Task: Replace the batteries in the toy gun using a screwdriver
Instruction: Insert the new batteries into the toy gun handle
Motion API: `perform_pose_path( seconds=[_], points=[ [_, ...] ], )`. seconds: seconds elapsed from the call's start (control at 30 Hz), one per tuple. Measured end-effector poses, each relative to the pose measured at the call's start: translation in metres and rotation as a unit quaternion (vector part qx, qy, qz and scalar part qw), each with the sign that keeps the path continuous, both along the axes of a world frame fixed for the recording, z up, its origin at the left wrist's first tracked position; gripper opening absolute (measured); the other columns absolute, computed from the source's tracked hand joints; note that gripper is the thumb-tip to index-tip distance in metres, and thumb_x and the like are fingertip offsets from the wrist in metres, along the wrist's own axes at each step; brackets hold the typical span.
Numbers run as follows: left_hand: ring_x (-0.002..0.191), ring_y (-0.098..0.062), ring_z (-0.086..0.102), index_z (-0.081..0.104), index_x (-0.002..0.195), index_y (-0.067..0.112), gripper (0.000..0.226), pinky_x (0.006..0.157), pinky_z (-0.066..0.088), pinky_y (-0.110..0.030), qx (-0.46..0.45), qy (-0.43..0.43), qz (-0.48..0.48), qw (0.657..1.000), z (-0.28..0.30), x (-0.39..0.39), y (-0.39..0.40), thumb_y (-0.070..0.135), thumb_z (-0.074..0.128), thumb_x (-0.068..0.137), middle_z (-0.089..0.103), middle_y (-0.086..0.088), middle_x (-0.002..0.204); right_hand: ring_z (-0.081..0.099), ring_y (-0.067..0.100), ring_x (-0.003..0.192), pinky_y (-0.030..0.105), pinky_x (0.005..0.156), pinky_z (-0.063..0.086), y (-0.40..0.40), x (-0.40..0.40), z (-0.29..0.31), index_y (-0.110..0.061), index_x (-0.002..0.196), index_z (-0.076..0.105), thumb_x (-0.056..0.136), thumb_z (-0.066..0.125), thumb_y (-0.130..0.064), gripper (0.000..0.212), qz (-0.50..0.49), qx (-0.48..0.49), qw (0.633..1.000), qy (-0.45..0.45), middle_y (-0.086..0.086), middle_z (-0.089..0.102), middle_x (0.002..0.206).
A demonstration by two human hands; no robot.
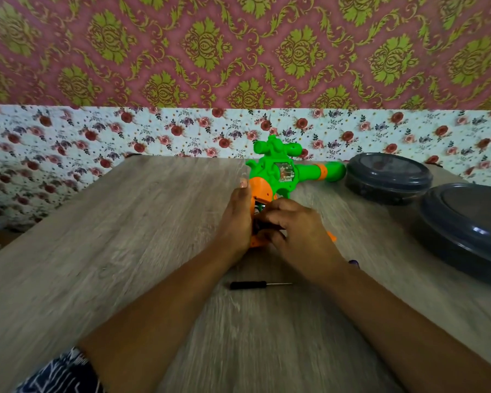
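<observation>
- A screwdriver (255, 285) lies on the table (125, 251) nearest the camera, between the forearms.
- The left hand (237, 219) grips the orange handle of the toy gun (278, 177), thumb up along its side.
- The right hand (298, 231) has its fingers curled at the handle's open compartment; what they pinch is hidden.
- The gun lies mid-table, barrel pointing right.
- Two dark round tubs (389, 177) sit at right.

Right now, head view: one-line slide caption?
Both hands, left and right, work at toy gun's orange grip; screwdriver lies unused on table.
</observation>
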State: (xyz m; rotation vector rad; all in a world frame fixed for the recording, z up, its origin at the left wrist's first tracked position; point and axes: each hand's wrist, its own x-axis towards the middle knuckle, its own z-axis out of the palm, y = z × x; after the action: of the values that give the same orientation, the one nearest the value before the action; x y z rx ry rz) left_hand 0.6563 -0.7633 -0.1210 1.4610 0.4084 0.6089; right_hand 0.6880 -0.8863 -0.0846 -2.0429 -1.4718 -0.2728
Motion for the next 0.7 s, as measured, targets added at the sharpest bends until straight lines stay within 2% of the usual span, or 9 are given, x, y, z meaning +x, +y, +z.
perform_pose_path(
  seconds=[0.13, 0.27, 0.33, 0.43, 0.5, 0.53, 0.6, 0.63, 0.7],
  points=[
    [0.112, -0.035, 0.058, 0.054, 0.123, 0.02, 0.108, 0.089, 0.049, -0.057, -0.019, 0.02, -0.006, 1.0, 0.002, -0.001, -0.001, 0.096, 0.039, 0.049, 0.059, -0.017, 0.121, 0.064, 0.031, 0.085, 0.028, 0.076, 0.045, 0.0, 0.001, -0.003, -0.003, 0.092, 0.072, 0.069, 0.052, -0.004, 0.031, 0.003, -0.014, 1.0, -0.018, 0.014, 0.067, 0.094],
    [0.109, -0.031, 0.059, 0.051, 0.127, 0.014, 0.096, 0.093, 0.048, -0.055, -0.02, 0.019, -0.01, 1.0, 0.006, -0.006, -0.004, 0.087, 0.034, 0.067, 0.06, -0.013, 0.12, 0.062, 0.035, 0.081, 0.036, 0.068, 0.053, 0.002, 0.004, -0.007, 0.0, 0.084, 0.07, 0.068, 0.051, -0.003, 0.025, 0.002, -0.021, 0.999, -0.042, 0.016, 0.066, 0.09],
    [0.11, -0.031, 0.06, 0.053, 0.126, 0.017, 0.1, 0.094, 0.047, -0.057, -0.017, 0.015, -0.015, 1.0, 0.007, -0.006, -0.004, 0.091, 0.035, 0.061, 0.061, -0.014, 0.12, 0.062, 0.036, 0.078, 0.037, 0.066, 0.054, 0.003, 0.005, -0.009, 0.001, 0.075, 0.069, 0.065, 0.052, -0.002, 0.019, -0.001, -0.016, 0.998, -0.058, 0.017, 0.066, 0.085],
    [0.11, -0.029, 0.06, 0.051, 0.128, 0.015, 0.093, 0.095, 0.047, -0.055, -0.008, 0.018, -0.015, 1.0, 0.007, -0.007, -0.006, 0.086, 0.032, 0.071, 0.061, -0.011, 0.121, 0.06, 0.037, 0.077, 0.036, 0.067, 0.052, 0.004, 0.007, -0.011, 0.0, 0.07, 0.067, 0.065, 0.054, -0.002, 0.014, -0.003, -0.003, 0.998, -0.069, 0.017, 0.065, 0.083],
    [0.107, -0.029, 0.062, 0.052, 0.128, 0.016, 0.097, 0.087, 0.052, -0.051, -0.021, 0.008, -0.011, 1.0, 0.009, -0.008, -0.007, 0.088, 0.034, 0.066, 0.061, -0.014, 0.121, 0.059, 0.035, 0.078, 0.03, 0.07, 0.043, 0.005, 0.01, -0.012, -0.001, 0.07, 0.065, 0.065, 0.057, 0.0, 0.009, 0.003, 0.012, 0.998, -0.068, 0.016, 0.063, 0.082],
    [0.102, -0.028, 0.063, 0.051, 0.129, 0.016, 0.097, 0.078, 0.056, -0.045, -0.031, 0.003, -0.008, 0.999, 0.012, -0.009, -0.009, 0.088, 0.035, 0.066, 0.061, -0.016, 0.12, 0.058, 0.034, 0.08, 0.026, 0.069, 0.039, 0.006, 0.012, -0.011, -0.002, 0.073, 0.065, 0.066, 0.06, 0.001, 0.009, 0.005, 0.019, 0.998, -0.059, 0.015, 0.063, 0.083],
    [0.095, -0.027, 0.065, 0.048, 0.132, 0.014, 0.098, 0.064, 0.056, -0.035, -0.041, 0.004, -0.007, 0.999, 0.011, -0.008, -0.01, 0.084, 0.032, 0.066, 0.06, -0.019, 0.12, 0.056, 0.028, 0.084, 0.028, 0.071, 0.04, 0.005, 0.017, -0.008, -0.004, 0.082, 0.065, 0.069, 0.068, -0.002, 0.014, 0.001, 0.026, 0.999, -0.018, 0.013, 0.063, 0.087],
    [0.097, -0.028, 0.065, 0.048, 0.132, 0.015, 0.098, 0.069, 0.056, -0.038, -0.038, 0.003, -0.007, 0.999, 0.012, -0.007, -0.012, 0.086, 0.031, 0.067, 0.061, -0.019, 0.12, 0.056, 0.026, 0.082, 0.029, 0.07, 0.04, 0.003, 0.019, -0.007, -0.003, 0.084, 0.064, 0.069, 0.072, -0.006, 0.017, -0.005, 0.032, 0.999, 0.006, 0.013, 0.063, 0.086],
    [0.104, -0.031, 0.063, 0.052, 0.13, 0.015, 0.1, 0.088, 0.052, -0.048, -0.009, 0.001, 0.0, 1.0, 0.011, -0.005, -0.015, 0.087, 0.029, 0.064, 0.063, -0.017, 0.118, 0.053, 0.022, 0.075, 0.027, 0.063, 0.035, -0.001, 0.023, -0.005, -0.003, 0.081, 0.061, 0.067, 0.077, -0.015, 0.024, -0.022, 0.042, 0.998, 0.035, 0.012, 0.062, 0.082]
  ],
)
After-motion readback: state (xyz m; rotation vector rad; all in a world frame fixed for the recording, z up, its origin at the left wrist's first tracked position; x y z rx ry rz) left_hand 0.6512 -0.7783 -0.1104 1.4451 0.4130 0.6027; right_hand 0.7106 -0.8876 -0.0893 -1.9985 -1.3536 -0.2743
